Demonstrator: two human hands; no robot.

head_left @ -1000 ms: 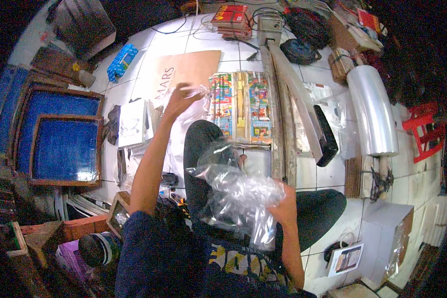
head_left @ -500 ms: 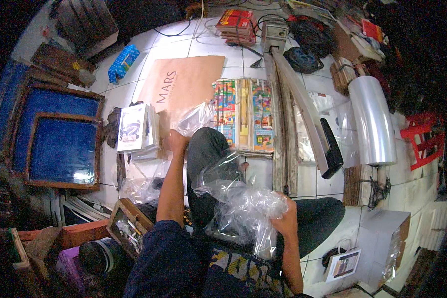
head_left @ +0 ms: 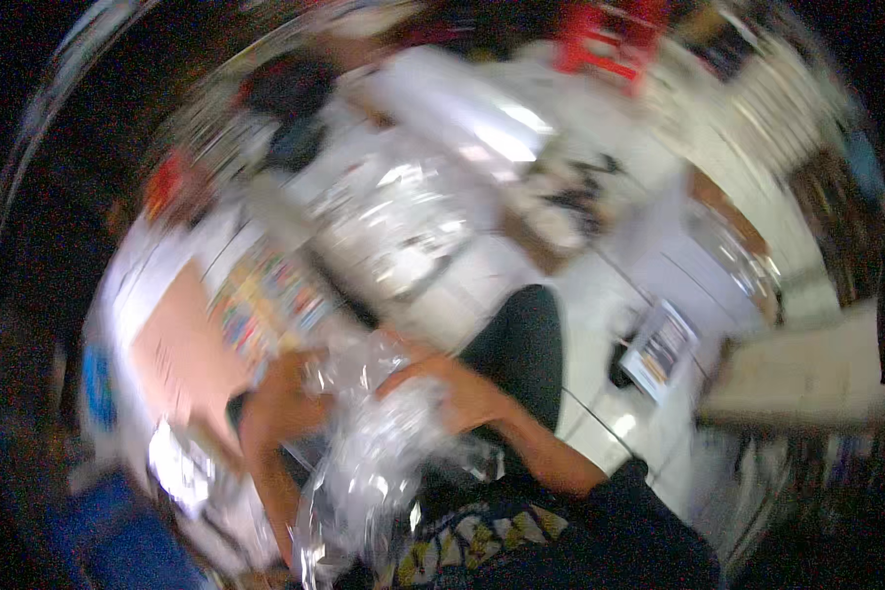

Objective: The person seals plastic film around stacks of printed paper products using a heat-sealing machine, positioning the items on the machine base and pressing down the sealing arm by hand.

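Note:
A crumpled heap of clear plastic film [head_left: 379, 462] lies over my lap, shiny and smeared by motion. My right hand [head_left: 442, 388] is closed on the upper part of the film, its fingers bent round it. My left hand [head_left: 290, 398] is at the film's upper left edge; its fingers are too blurred to read. Beyond my left hand lies a colourful printed stack [head_left: 270, 300], with a flat brown paper sheet [head_left: 187, 339] to its left.
A large roll of clear film [head_left: 462, 113] lies at the back, with a red plastic stool [head_left: 615, 44] behind it. To the right, a small framed picture [head_left: 661, 349] leans by a grey-white box [head_left: 708, 270]. A blue panel [head_left: 133, 536] is at lower left.
The view has swung to the right and blurred. My left hand has come from the white booklets to the plastic film, near my right hand. My right hand stays on the film.

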